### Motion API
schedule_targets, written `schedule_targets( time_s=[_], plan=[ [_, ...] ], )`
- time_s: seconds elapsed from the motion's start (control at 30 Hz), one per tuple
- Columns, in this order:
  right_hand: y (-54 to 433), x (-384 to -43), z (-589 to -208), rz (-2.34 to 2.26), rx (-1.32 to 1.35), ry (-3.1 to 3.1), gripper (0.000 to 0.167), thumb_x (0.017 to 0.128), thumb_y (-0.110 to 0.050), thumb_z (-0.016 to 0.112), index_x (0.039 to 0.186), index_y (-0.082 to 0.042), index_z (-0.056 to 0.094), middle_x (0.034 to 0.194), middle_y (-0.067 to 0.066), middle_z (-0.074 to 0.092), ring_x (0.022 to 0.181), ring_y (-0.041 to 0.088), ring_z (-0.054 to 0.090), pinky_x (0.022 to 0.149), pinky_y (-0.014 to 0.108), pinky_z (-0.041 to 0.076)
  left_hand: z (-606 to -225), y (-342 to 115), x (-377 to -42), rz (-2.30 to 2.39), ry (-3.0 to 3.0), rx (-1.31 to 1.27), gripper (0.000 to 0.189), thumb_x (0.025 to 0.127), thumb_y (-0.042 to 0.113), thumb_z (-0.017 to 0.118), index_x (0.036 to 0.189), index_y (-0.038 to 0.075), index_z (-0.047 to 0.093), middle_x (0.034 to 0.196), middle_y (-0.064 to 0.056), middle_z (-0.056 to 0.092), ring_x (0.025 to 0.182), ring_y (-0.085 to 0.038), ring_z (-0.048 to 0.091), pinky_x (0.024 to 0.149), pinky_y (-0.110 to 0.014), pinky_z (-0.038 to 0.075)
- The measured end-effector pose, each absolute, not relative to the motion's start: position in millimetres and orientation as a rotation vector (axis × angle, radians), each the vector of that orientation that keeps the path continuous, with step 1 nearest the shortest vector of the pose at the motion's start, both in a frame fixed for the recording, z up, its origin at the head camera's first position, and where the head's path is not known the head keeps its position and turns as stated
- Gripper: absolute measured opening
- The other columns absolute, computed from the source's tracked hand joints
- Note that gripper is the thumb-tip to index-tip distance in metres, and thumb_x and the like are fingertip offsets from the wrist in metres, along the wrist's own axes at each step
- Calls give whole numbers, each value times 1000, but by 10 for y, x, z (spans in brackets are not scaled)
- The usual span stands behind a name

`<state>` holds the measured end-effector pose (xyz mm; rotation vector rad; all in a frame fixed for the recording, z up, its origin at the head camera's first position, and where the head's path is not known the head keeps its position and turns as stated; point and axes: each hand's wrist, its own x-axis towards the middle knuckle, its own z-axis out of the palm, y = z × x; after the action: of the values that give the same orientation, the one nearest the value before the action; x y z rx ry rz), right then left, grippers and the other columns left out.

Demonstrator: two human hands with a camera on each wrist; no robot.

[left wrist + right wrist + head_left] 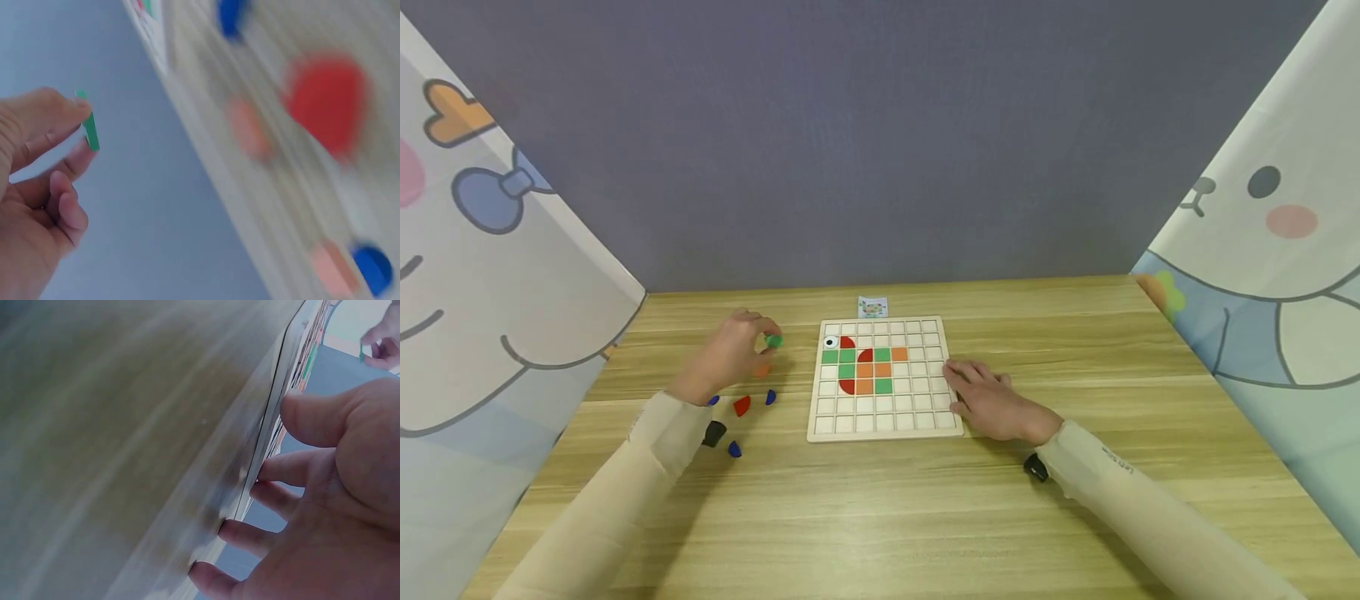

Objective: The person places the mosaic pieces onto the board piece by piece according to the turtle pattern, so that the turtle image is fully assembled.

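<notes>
My left hand [724, 357] pinches a thin green tile [92, 131] between thumb and fingertip, held above the table to the left of the board. The wooden grid board [885, 435] lies flat at mid-table. Red, green and orange tiles and a white eye tile [831, 342] sit in its cells, mostly on the left half. At the board's right edge rests my right hand [992, 407], thumb and fingertips touching the rim and table. In the right wrist view its fingers are spread and relaxed, holding nothing.
Left of the board lie a red quarter-round piece [742, 406], an orange piece [762, 370] and several blue pieces, one blue piece [734, 450] nearest the front. A small picture card [872, 307] lies behind the board. A grey partition [880, 150] stands at the back.
</notes>
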<state>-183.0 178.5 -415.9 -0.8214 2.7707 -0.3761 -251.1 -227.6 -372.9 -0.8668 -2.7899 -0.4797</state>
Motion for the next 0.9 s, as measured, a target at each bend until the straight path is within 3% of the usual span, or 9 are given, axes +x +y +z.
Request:
schedule_targets(
  time_s=[0.43,0.67,0.9],
  plan=[
    [1786,-1826,-4133,-374,-836,2771,59,101,-25,46,149,1,22,153,15,19,137,36,17,91,63,28,-3572,-1371,-2422,-588,-2666,-1158,17,76,1,76,92,7,73,94,-2,67,87,-23,54,73,-29,47],
    [1787,-1834,-4130,-381,-828,2772,59,101,-26,45,149,0,21,153,15,19,137,36,17,92,64,27,-3675,-965,-2424,-632,-2831,-1187,17,78,4,77,94,7,73,96,0,66,93,-21,54,79,-29,46],
    [1780,-1839,-4125,-382,-800,2768,60,101,-26,46,149,0,21,153,14,18,138,35,16,92,64,27,-3850,-621,-2498,-487,-2943,-1297,14,80,4,75,92,10,74,91,2,67,87,-14,53,73,-21,46]
  ],
)
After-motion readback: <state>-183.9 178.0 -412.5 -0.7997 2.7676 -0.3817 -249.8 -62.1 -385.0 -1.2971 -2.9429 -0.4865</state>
